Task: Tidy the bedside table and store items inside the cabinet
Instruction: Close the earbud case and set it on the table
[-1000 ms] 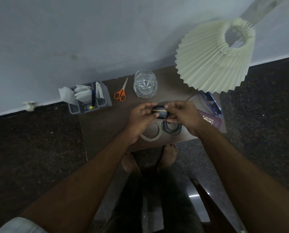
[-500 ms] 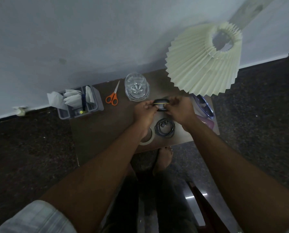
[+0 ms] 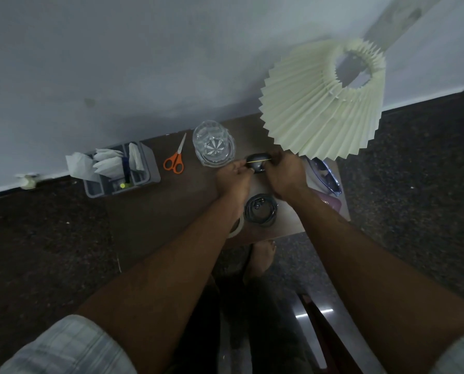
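Note:
A small black oval case with a yellow band (image 3: 258,162) is held over the brown bedside table (image 3: 155,211). My left hand (image 3: 235,176) pinches its left end and my right hand (image 3: 284,175) grips its right end. Just below the hands lie a coil of black cable (image 3: 260,210) and a roll of tape (image 3: 236,229), the tape partly hidden by my left forearm. Orange-handled scissors (image 3: 174,161) and a clear glass jar (image 3: 214,143) sit at the back of the table.
A grey caddy (image 3: 147,168) with white tissues and pens stands at the table's left back corner. A pleated cream lampshade (image 3: 322,101) overhangs the right side, above blue-rimmed glasses (image 3: 325,174) and a purple pouch (image 3: 333,205). Dark floor surrounds the table; my feet are below its front edge.
Both hands have carried the black case away from me, toward the back of the table near the jar. The cable coil is now uncovered.

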`<state>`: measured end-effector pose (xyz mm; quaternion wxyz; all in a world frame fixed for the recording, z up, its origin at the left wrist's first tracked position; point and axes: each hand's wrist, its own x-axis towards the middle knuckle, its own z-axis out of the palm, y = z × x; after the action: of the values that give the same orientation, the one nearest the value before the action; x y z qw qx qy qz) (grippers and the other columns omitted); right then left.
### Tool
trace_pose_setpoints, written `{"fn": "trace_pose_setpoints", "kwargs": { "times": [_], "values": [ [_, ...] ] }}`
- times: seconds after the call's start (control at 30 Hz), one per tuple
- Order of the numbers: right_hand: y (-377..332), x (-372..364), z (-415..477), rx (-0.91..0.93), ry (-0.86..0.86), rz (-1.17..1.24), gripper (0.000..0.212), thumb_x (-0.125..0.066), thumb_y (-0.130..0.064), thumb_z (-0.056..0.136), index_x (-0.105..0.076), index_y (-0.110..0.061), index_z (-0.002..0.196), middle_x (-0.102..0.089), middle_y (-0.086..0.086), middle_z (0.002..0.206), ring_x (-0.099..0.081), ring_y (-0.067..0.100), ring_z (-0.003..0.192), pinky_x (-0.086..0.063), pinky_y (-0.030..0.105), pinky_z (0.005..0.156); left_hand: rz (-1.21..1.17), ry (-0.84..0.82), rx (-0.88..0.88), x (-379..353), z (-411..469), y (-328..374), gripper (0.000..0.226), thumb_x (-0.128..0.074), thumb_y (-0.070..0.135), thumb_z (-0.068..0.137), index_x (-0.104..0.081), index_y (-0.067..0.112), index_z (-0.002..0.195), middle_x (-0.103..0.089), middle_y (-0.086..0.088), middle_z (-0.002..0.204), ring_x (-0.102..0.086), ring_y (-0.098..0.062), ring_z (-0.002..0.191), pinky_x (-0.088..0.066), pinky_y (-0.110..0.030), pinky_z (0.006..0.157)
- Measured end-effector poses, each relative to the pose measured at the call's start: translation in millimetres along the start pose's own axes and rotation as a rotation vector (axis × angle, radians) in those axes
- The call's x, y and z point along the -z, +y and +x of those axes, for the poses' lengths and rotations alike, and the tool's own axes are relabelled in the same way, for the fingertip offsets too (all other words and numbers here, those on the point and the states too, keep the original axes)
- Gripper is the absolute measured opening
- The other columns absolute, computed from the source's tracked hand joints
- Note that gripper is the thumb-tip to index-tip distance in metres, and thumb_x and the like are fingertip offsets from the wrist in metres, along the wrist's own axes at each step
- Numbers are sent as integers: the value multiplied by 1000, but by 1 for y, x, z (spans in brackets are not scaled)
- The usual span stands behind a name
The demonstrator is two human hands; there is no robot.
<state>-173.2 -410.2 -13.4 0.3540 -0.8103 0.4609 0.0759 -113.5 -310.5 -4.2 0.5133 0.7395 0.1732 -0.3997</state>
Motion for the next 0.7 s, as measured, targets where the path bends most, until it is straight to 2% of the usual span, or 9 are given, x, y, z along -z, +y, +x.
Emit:
{"fn": "trace_pose_setpoints", "kwargs": {
  "times": [0.07, 0.17, 0.23, 0.3, 0.37, 0.4, 0.47, 0.6, 0.7],
  "values": [
    [-1, -1, 2, -3, 9, -30, 32, -57, -25, 94, -67, -3, 115, -70, 19, 106, -63, 36, 102, -36, 30, 72, 8, -6, -32, -5, -1, 1, 37, -64, -4, 88, -67, 3, 124, -72, -16, 117, -67, -21, 102, -52, -37, 100],
    [-4, -2, 4, -37, 12, 1, 34, -56, -29, 95, -65, -1, 113, -69, 20, 108, -62, 37, 105, -38, 32, 77, -6, -23, -58, -13, -2, 2, 35, -64, -1, 88, -70, 7, 121, -73, -5, 112, -69, -19, 104, -54, -29, 93],
    [-7, -3, 5, -55, -9, 26, 32, -55, -28, 97, -66, 0, 108, -70, 19, 106, -62, 35, 104, -36, 28, 74, -4, -27, -49, -17, 0, 2, 37, -64, 2, 89, -69, 12, 124, -73, 4, 103, -68, -13, 96, -55, -24, 84],
    [-9, -4, 7, -58, -28, 44, 31, -52, -28, 98, -66, -1, 107, -70, 18, 106, -62, 35, 105, -40, 31, 81, 4, -28, -39, -19, 1, 4, 40, -62, 5, 90, -66, 19, 128, -67, 14, 88, -65, -5, 80, -55, -19, 71],
    [-9, -5, 11, -54, -62, 17, 32, -47, -28, 100, -65, -2, 108, -69, 19, 107, -62, 36, 106, -42, 34, 85, 14, -31, -24, -21, 3, 6, 47, -60, 7, 92, -60, 24, 135, -64, 16, 84, -62, -2, 73, -52, -12, 59],
    [-9, -5, 14, -54, -96, -9, 33, -44, -28, 101, -64, -2, 108, -68, 20, 108, -61, 37, 106, -40, 34, 83, 20, -37, -27, -21, 4, 8, 49, -59, 6, 93, -57, 24, 139, -65, 13, 86, -62, -3, 74, -52, -13, 61],
    [-9, -5, 16, -61, -150, -55, 35, -40, -27, 103, -64, -1, 109, -67, 22, 109, -61, 39, 105, -37, 33, 78, 26, -49, -39, -22, 6, 10, 53, -58, 5, 93, -53, 22, 143, -68, 4, 96, -64, -9, 82, -55, -19, 72],
    [-9, -7, 17, -17, -84, -72, 33, -42, -23, 101, -63, 1, 110, -66, 22, 114, -59, 40, 110, -41, 38, 89, 32, -45, -70, -22, 8, 9, 52, -56, 7, 94, -52, 21, 144, -71, -3, 106, -65, -13, 92, -55, -26, 84],
    [-8, -6, 17, -27, -104, -55, 32, -41, -22, 102, -62, 1, 110, -66, 23, 113, -59, 40, 109, -40, 37, 87, 37, -46, -85, -21, 7, 7, 52, -57, 6, 94, -53, 19, 143, -68, 8, 98, -64, -7, 89, -53, -20, 80]
  ]
}}
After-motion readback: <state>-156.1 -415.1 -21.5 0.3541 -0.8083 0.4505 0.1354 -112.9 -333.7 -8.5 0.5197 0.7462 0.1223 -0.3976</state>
